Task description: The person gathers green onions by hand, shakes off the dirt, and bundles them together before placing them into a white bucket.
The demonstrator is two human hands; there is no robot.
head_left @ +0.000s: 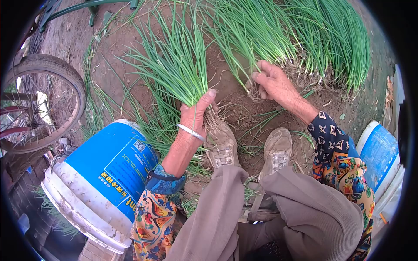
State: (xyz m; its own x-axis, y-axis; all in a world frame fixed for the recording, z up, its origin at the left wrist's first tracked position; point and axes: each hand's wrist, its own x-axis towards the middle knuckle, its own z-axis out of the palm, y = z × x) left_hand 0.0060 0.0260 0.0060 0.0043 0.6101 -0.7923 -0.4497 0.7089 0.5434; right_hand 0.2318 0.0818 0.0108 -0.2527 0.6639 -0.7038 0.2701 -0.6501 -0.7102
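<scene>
My left hand (194, 115) is closed round a bunch of green onions (185, 71), its long leaves fanning upward and its pale roots hanging below my fist. A light-coloured bangle circles that wrist. To the right, the fingers of my right hand (272, 82) pinch a few thin green onions (237, 69) close to their rooted ends. Just beyond it lies a large pile of green onions (300, 35), roots toward me and leaves pointing away. Loose green leaves (159, 126) are scattered on the soil under my left hand.
A blue and white bucket (104, 174) stands at the left, with a bicycle wheel (43, 102) behind it. Another blue and white bucket (381, 152) is at the right. My shoes (277, 150) rest on the bare soil, and a green metal frame (82, 8) crosses the top left.
</scene>
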